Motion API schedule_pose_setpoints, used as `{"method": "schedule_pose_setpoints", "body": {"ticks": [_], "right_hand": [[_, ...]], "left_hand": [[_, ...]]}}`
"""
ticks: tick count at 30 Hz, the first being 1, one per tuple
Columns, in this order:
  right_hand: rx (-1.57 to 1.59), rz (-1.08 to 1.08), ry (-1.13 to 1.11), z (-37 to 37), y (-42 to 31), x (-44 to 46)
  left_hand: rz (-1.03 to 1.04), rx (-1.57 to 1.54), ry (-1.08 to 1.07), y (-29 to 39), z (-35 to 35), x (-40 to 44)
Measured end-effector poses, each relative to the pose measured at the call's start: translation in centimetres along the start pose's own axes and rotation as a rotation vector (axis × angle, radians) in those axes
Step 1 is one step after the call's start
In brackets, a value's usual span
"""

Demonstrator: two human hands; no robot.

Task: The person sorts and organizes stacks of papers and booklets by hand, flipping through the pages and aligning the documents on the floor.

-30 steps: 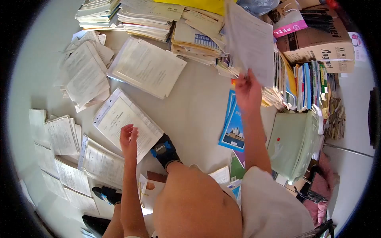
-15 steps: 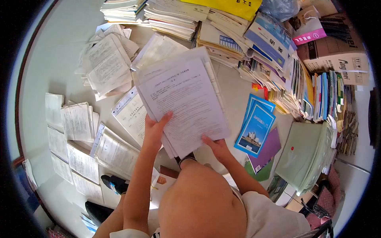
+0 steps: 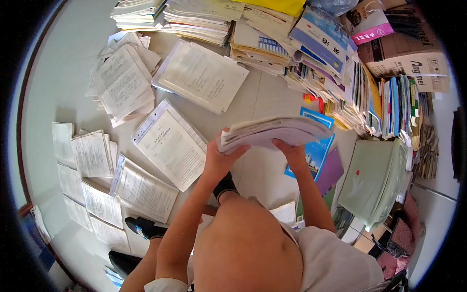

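Observation:
A stack of printed papers (image 3: pixel 272 132) is held up in front of my knees, tilted so that I see mostly its layered edge. My left hand (image 3: pixel 221 156) is closed on the stack's left end, thumb on the near side. My right hand (image 3: pixel 293 153) grips the near edge further right. Behind the stack's right end, blue booklets (image 3: pixel 318 152) are partly covered. Below and left of my left hand lies a printed paper pile (image 3: pixel 170 146) on the floor, and a wider paper pile (image 3: pixel 203 75) lies beyond it.
Loose paper stacks (image 3: pixel 124 80) and several smaller piles (image 3: pixel 92 153) spread over the left floor. Book stacks (image 3: pixel 197 22) line the back. At right are upright books (image 3: pixel 396 104), a cardboard box (image 3: pixel 408 56) and a pale green folder case (image 3: pixel 367 180).
The papers have tipped from face-up to nearly edge-on and moved right and lower. Both hands have shifted right and still hold them. The pile behind them now shows fully.

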State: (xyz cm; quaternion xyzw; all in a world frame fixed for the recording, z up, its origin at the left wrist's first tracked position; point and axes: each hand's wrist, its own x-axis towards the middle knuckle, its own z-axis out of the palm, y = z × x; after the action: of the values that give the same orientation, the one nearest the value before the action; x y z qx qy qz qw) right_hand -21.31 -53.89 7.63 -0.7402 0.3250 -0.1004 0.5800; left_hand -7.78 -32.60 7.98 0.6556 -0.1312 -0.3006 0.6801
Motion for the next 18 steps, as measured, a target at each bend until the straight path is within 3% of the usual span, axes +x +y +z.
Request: {"method": "schedule_pose_setpoints", "body": {"ticks": [1,4,9,14,16,18], "right_hand": [[0.016,-0.021,0.026,-0.3,1.0,-0.2],[0.066,0.012,-0.031,-0.6,4.0,0.4],[0.049,0.016,-0.021,0.6,7.5,0.0],[0.019,0.055,0.036,0.2,3.7,0.0],[-0.057,-0.154,-0.113,-0.6,1.8,0.7],[-0.007,-0.107,-0.097,-0.7,2.7,1.0]], "left_hand": [[0.100,0.033,-0.018,-0.1,0.1,0.0],[0.113,0.150,-0.002,-0.2,-0.1,0.3],[-0.006,0.151,0.030,-2.8,0.1,0.8],[0.057,0.218,0.074,-1.9,0.5,1.1],[0.202,0.077,0.007,-1.6,0.5,1.3],[0.150,0.045,-0.001,-1.1,0.8,1.3]]}}
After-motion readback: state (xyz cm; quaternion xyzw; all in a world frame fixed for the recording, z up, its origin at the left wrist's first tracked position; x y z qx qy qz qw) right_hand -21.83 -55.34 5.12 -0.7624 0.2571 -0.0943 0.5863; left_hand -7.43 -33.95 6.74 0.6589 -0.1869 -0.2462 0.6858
